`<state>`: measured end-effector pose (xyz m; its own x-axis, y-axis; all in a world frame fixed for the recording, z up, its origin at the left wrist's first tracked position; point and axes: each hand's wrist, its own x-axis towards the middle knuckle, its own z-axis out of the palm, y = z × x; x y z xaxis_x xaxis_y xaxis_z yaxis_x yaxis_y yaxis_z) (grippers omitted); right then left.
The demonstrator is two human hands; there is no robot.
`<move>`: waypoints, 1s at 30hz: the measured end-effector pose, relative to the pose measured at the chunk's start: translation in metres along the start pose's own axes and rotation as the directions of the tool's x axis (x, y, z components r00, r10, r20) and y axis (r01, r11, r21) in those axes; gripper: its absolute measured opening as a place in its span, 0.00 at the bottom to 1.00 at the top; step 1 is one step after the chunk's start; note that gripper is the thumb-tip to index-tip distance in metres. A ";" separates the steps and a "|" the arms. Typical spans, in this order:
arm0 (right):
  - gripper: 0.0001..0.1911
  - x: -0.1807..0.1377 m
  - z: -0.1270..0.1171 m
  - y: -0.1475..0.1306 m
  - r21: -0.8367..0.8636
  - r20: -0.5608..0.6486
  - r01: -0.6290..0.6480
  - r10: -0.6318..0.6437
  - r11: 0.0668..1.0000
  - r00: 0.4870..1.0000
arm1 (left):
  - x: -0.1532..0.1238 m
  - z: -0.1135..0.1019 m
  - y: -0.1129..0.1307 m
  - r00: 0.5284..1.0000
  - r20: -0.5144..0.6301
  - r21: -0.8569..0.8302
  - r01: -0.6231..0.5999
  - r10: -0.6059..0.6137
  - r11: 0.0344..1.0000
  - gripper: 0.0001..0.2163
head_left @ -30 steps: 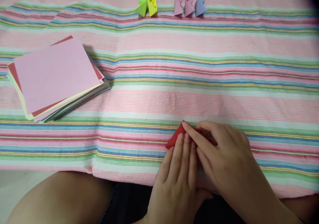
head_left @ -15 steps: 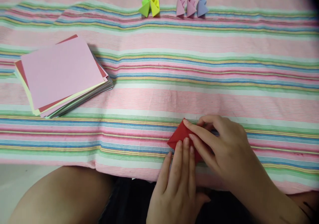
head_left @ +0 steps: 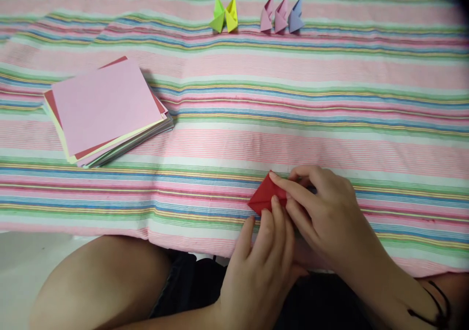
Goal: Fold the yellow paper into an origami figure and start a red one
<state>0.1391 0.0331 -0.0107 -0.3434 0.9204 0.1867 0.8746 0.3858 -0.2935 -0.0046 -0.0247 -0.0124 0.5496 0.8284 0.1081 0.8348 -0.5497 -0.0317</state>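
A small piece of folded red paper (head_left: 264, 193) lies near the table's front edge, its pointed corner to the left and a crease across its lower part. My right hand (head_left: 322, 212) holds it from the right, index fingertip at its top corner and the thumb lower down. The paper's right part is hidden under that hand. From below, my left hand (head_left: 262, 266) rests its bent, slightly spread fingertips on the paper's lower edge, with the thumb away to the right.
A stack of coloured paper sheets (head_left: 106, 107), pink on top, lies at the left. Along the back stand folded paper pieces: a green one (head_left: 217, 16), a yellow one (head_left: 231, 16), two pink ones (head_left: 266, 17) and a blue one (head_left: 295, 17). A striped cloth (head_left: 220, 144) covers the table.
My left fingers have gone from straight and flat to more bent, uncovering more of the red paper's lower edge. The whole view has shifted slightly.
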 end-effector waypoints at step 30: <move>0.17 0.002 0.002 -0.001 -0.051 -0.012 -0.002 0.001 0.999 1.000 | -0.001 -0.019 -0.008 0.994 -0.017 -0.040 0.109 -0.109 0.993 0.27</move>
<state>0.1367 0.0341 -0.0116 -0.3383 0.9200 0.1980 0.8914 0.3807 -0.2459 -0.0129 -0.0231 0.0070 0.4544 0.8816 0.1277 0.8875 -0.4603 0.0200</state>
